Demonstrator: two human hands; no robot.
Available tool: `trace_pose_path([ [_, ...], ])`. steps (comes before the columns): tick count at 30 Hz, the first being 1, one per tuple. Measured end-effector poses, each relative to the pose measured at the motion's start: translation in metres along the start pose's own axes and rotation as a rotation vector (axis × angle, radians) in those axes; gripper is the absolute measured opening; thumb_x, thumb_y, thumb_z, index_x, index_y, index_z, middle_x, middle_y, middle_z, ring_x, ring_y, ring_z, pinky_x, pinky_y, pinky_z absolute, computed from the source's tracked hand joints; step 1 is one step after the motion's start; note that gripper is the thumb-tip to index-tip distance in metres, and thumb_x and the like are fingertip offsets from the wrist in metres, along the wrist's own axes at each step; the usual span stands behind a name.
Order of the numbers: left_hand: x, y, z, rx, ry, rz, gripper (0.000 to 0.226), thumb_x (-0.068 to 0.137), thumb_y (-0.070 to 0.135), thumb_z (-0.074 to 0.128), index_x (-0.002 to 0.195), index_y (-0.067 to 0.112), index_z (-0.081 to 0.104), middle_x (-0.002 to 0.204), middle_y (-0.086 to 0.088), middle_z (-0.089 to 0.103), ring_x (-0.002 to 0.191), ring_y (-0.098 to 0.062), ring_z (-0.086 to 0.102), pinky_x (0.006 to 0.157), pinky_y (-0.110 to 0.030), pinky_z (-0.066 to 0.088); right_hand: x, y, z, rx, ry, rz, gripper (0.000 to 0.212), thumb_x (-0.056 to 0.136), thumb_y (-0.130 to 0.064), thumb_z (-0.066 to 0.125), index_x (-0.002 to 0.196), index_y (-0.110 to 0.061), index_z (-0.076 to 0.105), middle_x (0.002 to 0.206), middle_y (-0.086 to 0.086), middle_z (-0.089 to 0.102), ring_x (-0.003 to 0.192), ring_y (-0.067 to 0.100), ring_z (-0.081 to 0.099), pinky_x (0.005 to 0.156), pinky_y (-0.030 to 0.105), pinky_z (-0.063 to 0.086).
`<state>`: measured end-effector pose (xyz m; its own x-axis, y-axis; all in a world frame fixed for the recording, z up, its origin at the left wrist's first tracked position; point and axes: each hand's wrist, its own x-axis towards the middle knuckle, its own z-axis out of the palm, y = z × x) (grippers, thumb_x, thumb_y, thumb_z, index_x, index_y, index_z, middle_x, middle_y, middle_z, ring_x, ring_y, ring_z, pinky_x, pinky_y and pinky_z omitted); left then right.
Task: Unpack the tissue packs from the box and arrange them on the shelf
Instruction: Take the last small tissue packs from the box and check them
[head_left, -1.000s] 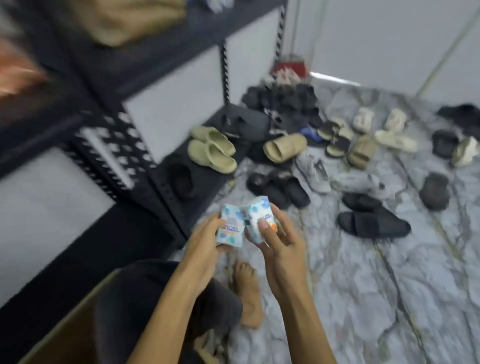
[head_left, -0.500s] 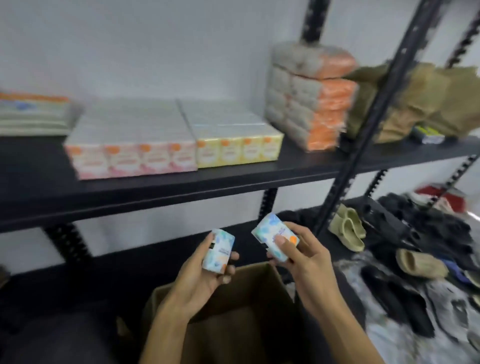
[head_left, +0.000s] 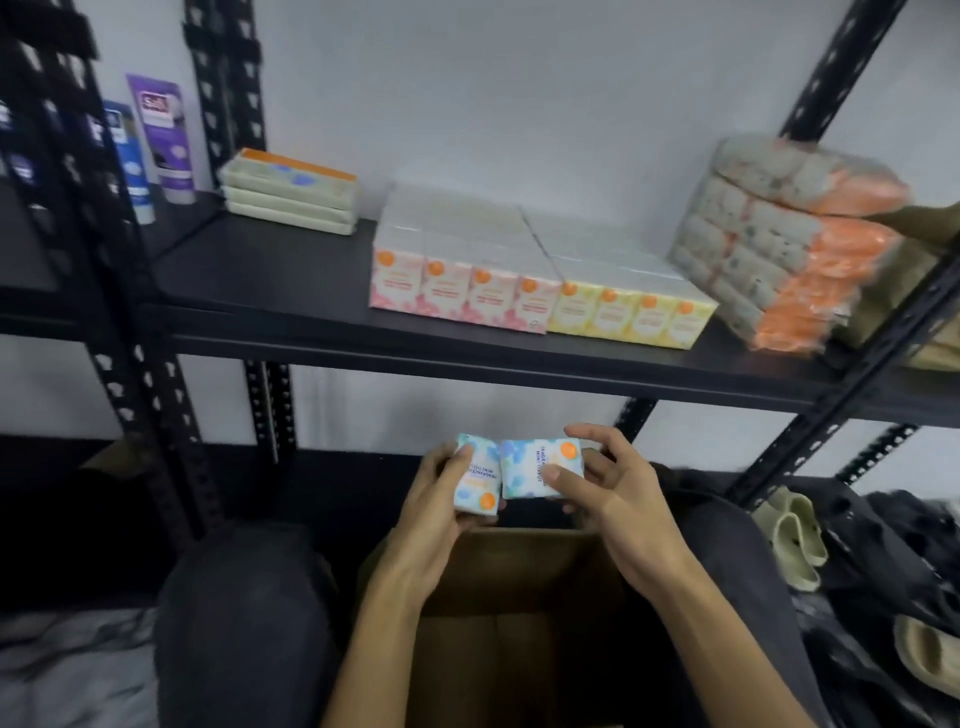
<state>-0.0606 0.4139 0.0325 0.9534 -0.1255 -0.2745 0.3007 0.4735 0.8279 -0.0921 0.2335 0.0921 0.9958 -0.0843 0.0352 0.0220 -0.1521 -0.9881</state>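
Far left of shelf: two tubes stand upright against the wall, a blue tube (head_left: 130, 161) and a purple tube (head_left: 165, 136) just beside it.
Flat packs: a stack of flat packs (head_left: 291, 191), three high as far as I can count, sits to the right of the tubes.
Shelf: the black shelf (head_left: 260, 291) has a bare stretch between the flat stack and the pink row.
Pink row: the pink packs (head_left: 462, 291) show four faces along the front edge; more rows run back behind them, but those are too blurred to count.
Yellow row: the yellow packs (head_left: 631, 314) also show four faces, touching the pink row on its right.
Orange bundle: a wrapped orange bundle (head_left: 795, 249) is stacked at the right end, about five layers, tilted a little.
Left hand: the left hand (head_left: 441, 514) has its fingers curled round one blue pack (head_left: 477, 483), held upright.
Right hand: the right hand (head_left: 605, 488) has thumb and fingers pinching a second blue pack (head_left: 540, 467) by its sides; the two packs touch edge to edge.
Box: the cardboard box (head_left: 519, 587) stands open right below the hands, between the knees; I cannot see what is left inside.
Step in hand: I judge the two blue packs are about to go up onto the shelf.
Doing it well: turn both packs the same way up, faces forward, and start a new row on the bare stretch left of the pink row, flush with the front edge.
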Motion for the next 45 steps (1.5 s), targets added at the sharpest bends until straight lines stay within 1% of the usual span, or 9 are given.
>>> trace_pose_path([
  [4, -0.002, 0.019, -0.007, -0.027, 0.113, 0.151, 0.024, 0.103, 0.026, 0.054, 0.125, 0.022, 0.063, 0.122, -0.007, 0.072, 0.110, -0.019, 0.071, 0.096, -0.040, 0.055, 0.018, -0.009, 0.004, -0.032, -0.129, -0.047, 0.039, 0.088, -0.016, 0.075, 0.124, -0.026, 0.062, 0.104, -0.007, 0.074, 0.102, 0.016, 0.070, 0.071, 0.031, 0.059],
  [10, -0.016, 0.071, 0.002, 0.049, 0.127, 0.357, 0.031, 0.097, 0.014, 0.063, 0.126, 0.022, 0.057, 0.118, -0.005, 0.073, 0.107, -0.019, 0.072, 0.077, -0.034, 0.061, 0.043, -0.032, 0.014, -0.012, -0.223, -0.133, 0.028, 0.089, -0.016, 0.074, 0.115, -0.021, 0.066, 0.105, -0.007, 0.074, 0.103, 0.012, 0.069, 0.068, 0.029, 0.058],
  [16, -0.023, 0.150, -0.003, 0.105, 0.021, 0.608, 0.044, 0.088, 0.013, 0.066, 0.132, 0.016, 0.064, 0.124, -0.002, 0.072, 0.114, -0.020, 0.069, 0.083, -0.033, 0.061, 0.083, -0.100, 0.042, 0.029, -0.320, -0.304, 0.029, 0.084, -0.010, 0.078, 0.111, -0.013, 0.067, 0.104, 0.000, 0.076, 0.097, 0.015, 0.072, 0.069, 0.032, 0.060],
  [23, 0.044, 0.203, -0.037, 0.204, 0.412, 0.868, 0.048, 0.078, 0.015, 0.082, 0.115, 0.016, 0.052, 0.117, -0.008, 0.069, 0.109, -0.025, 0.070, 0.089, -0.039, 0.060, 0.195, -0.165, 0.097, -0.141, -0.399, -0.380, 0.033, 0.089, -0.009, 0.075, 0.120, -0.018, 0.071, 0.106, 0.009, 0.068, 0.080, 0.017, 0.072, 0.061, 0.022, 0.055],
  [27, 0.076, 0.200, -0.052, 0.553, 0.510, 0.831, 0.076, 0.078, 0.017, 0.087, 0.140, 0.037, 0.047, 0.119, 0.004, 0.060, 0.113, -0.011, 0.063, 0.096, -0.035, 0.054, 0.262, -0.181, 0.128, -0.307, -0.488, -0.415, 0.036, 0.089, -0.010, 0.075, 0.124, -0.019, 0.070, 0.106, 0.009, 0.069, 0.086, 0.019, 0.069, 0.071, 0.030, 0.059],
  [30, 0.082, 0.187, -0.050, 0.831, 0.728, 0.775, 0.061, 0.073, 0.035, 0.090, 0.126, 0.029, 0.061, 0.117, 0.019, 0.059, 0.112, -0.004, 0.057, 0.104, -0.030, 0.045, 0.303, -0.194, 0.155, -0.497, -0.530, -0.502, 0.032, 0.086, -0.016, 0.078, 0.117, -0.020, 0.071, 0.099, 0.007, 0.072, 0.085, 0.020, 0.068, 0.078, 0.034, 0.056],
  [33, 0.086, 0.177, -0.047, 1.108, 0.955, 0.715, 0.059, 0.068, 0.051, 0.088, 0.115, 0.025, 0.065, 0.104, 0.013, 0.064, 0.103, -0.013, 0.065, 0.126, -0.037, 0.006, 0.329, -0.206, 0.184, -0.824, -0.685, -0.533, 0.029, 0.084, -0.023, 0.081, 0.110, -0.019, 0.070, 0.090, 0.006, 0.068, 0.077, 0.018, 0.060, 0.072, 0.029, 0.047],
  [40, 0.081, 0.177, -0.055, 1.033, 0.796, 0.704, 0.061, 0.089, 0.075, 0.042, 0.133, 0.036, 0.059, 0.130, 0.025, 0.055, 0.140, 0.009, 0.032, 0.115, -0.025, -0.029, 0.356, -0.208, 0.239, -1.406, -0.991, -0.454, 0.029, 0.084, -0.026, 0.081, 0.111, -0.023, 0.073, 0.075, -0.013, 0.058, 0.069, 0.006, 0.053, 0.063, 0.017, 0.042],
  [45, 0.091, 0.174, -0.046, 0.979, 0.885, 0.695, 0.036, 0.081, 0.055, 0.070, 0.113, 0.038, 0.066, 0.105, 0.031, 0.054, 0.132, -0.001, 0.050, 0.123, -0.039, -0.018, 0.365, -0.201, 0.247, -1.467, -1.082, -0.380, 0.037, 0.086, -0.020, 0.078, 0.122, -0.031, 0.073, 0.075, -0.031, 0.064, 0.086, -0.003, 0.060, 0.080, 0.016, 0.045],
])
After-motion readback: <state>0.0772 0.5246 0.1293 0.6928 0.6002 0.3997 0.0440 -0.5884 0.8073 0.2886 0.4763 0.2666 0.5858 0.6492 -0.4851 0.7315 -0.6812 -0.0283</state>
